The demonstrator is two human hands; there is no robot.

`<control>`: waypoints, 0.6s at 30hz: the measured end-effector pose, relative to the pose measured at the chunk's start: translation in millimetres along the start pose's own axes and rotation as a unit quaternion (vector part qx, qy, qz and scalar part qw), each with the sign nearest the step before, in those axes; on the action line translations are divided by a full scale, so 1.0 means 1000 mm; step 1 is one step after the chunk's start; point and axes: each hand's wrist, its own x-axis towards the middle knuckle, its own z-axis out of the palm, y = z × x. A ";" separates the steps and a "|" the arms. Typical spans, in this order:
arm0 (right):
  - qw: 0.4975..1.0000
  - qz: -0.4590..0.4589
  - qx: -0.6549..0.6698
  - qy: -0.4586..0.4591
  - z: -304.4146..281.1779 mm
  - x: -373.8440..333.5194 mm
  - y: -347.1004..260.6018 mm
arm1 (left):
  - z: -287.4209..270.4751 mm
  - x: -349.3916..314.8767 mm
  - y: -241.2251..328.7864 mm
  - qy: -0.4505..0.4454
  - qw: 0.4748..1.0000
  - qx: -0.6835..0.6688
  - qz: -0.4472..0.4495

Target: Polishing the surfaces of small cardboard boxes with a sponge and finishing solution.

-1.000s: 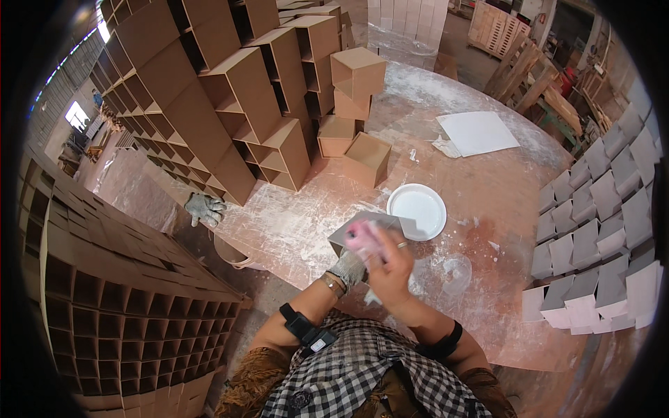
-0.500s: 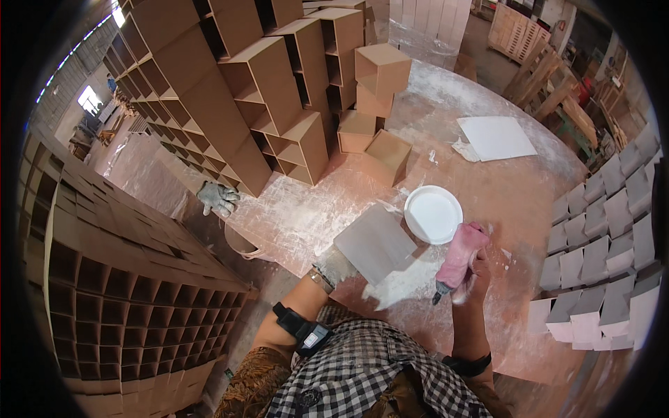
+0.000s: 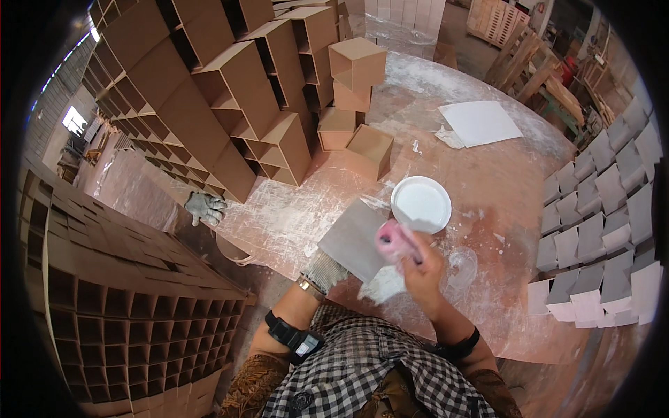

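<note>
My left hand (image 3: 326, 273), in a pale knitted glove, grips the near-left edge of a flat-faced grey panel (image 3: 352, 240); some of its fingers are hidden. My right hand (image 3: 422, 275) is bare and closed around a pink tool (image 3: 398, 242), blurred by motion, its exact kind unclear. The tool hovers over the panel's right side. Just beyond it stands a round white dish (image 3: 421, 203) with white contents. A white patch (image 3: 385, 284) lies on the table below the panel's near corner.
Brown open-fronted boxes (image 3: 240, 90) are stacked at the far left, compartmented stacks (image 3: 132, 306) nearer left. Grey-and-white boxes (image 3: 606, 209) line the right. A white sheet (image 3: 484, 123) lies on the dusty table (image 3: 488, 174); a grey glove (image 3: 205, 208) rests at its left edge.
My right hand has swung left with the pink tool, from beside the dish to over the panel's right side. A round pale mark shows on the table. The whole view has shifted slightly.
</note>
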 end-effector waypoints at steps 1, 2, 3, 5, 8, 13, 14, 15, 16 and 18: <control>0.999 0.006 -0.008 -0.035 0.002 -0.010 -0.004 | 0.000 0.001 0.000 0.003 1.000 -0.004 0.001; 0.993 0.006 0.054 -0.109 0.003 -0.015 -0.013 | -0.002 0.003 0.001 0.007 1.000 -0.008 0.002; 0.977 0.008 0.115 -0.181 0.002 -0.020 -0.023 | -0.005 0.004 0.001 0.011 1.000 -0.011 0.003; 0.937 0.074 0.198 -0.277 -0.006 -0.029 -0.029 | -0.013 0.006 0.006 0.028 0.999 -0.021 0.006; 0.874 0.132 0.437 -0.165 -0.020 -0.033 -0.011 | -0.024 0.007 0.013 0.065 0.997 -0.052 0.004; 0.789 0.256 0.553 0.081 -0.060 -0.055 0.040 | -0.038 -0.003 0.021 0.136 0.984 -0.110 -0.011; 0.774 0.281 0.555 0.118 -0.063 -0.061 0.048 | -0.040 -0.009 0.023 0.149 0.981 -0.120 -0.021; 0.769 0.286 0.556 0.131 -0.064 -0.066 0.055 | -0.040 -0.013 0.023 0.162 0.978 -0.127 -0.028; 0.764 0.292 0.556 0.145 -0.063 -0.071 0.061 | -0.041 -0.019 0.023 0.174 0.975 -0.136 -0.036; 0.731 0.307 0.595 0.136 -0.068 -0.091 0.079 | -0.039 -0.031 0.024 0.198 0.967 -0.155 -0.051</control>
